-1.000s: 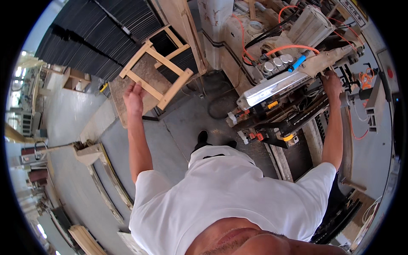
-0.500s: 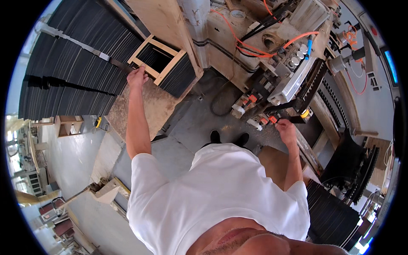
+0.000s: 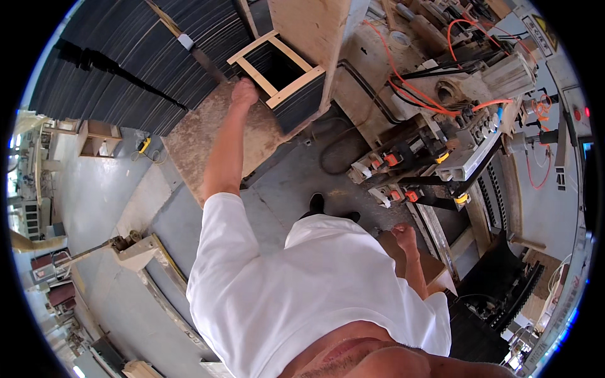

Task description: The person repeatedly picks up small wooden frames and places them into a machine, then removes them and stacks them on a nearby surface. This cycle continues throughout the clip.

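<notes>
My left hand reaches forward, its fingers curled beside the left bar of a pale wooden frame. Whatever the fingers may hold is hidden. That frame lies on top of a stack of thin dark sheets, with a dark opening inside its bars. My right hand is closed and apart from the machine, low on its near side. Nothing shows in it. Orange-and-white clamp parts and yellow-tipped dark arms stand just beyond that hand.
Tall stacks of dark sheets fill the far left. A worn brown board lies below them, beside an upright wooden panel. Orange hoses cross the machine. A cardboard piece is near my right forearm.
My left hand has slipped off the wooden frame's near bar to its left side. My right hand has drawn back from the orange clamp parts toward me. The whole view has turned.
</notes>
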Available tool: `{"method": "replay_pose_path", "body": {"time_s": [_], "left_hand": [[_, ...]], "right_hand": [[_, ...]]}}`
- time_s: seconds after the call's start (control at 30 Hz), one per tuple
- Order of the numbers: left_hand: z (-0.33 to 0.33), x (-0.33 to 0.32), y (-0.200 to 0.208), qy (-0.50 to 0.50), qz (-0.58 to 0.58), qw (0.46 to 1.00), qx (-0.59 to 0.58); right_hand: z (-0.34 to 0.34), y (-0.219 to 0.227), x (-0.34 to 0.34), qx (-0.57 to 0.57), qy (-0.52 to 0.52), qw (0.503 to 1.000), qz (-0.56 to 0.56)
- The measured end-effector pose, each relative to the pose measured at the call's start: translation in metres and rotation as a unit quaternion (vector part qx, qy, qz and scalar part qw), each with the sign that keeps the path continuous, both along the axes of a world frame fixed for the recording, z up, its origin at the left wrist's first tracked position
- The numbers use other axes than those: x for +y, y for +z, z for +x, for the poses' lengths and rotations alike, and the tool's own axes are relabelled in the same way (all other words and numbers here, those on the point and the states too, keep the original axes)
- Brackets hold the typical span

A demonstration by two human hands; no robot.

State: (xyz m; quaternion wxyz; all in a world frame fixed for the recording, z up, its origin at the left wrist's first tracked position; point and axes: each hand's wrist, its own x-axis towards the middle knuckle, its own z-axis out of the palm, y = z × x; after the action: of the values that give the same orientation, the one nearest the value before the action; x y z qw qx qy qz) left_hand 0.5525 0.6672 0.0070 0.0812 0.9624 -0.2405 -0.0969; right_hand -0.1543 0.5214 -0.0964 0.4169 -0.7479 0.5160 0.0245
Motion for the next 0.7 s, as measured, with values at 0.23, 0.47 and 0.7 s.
{"method": "replay_pose_path", "body": {"time_s": [0.23, 0.47, 0.7], "left_hand": [[0.002, -0.001, -0.01, -0.054, 0.048, 0.997, -0.038], [-0.005, 0.053, -0.143, -0.187, -0.032, 0.974, -0.124], [-0.192, 0.137, -0.258, -0.334, 0.223, 0.916, 0.021]], "right_hand": [[-0.013, -0.003, -0.001, 0.048, 0.079, 0.995, -0.024], [-0.001, 0.058, -0.011, -0.032, -0.038, 0.987, -0.151], [-0.072, 0.276, 0.006, -0.034, -0.13, 0.882, -0.452]]}}
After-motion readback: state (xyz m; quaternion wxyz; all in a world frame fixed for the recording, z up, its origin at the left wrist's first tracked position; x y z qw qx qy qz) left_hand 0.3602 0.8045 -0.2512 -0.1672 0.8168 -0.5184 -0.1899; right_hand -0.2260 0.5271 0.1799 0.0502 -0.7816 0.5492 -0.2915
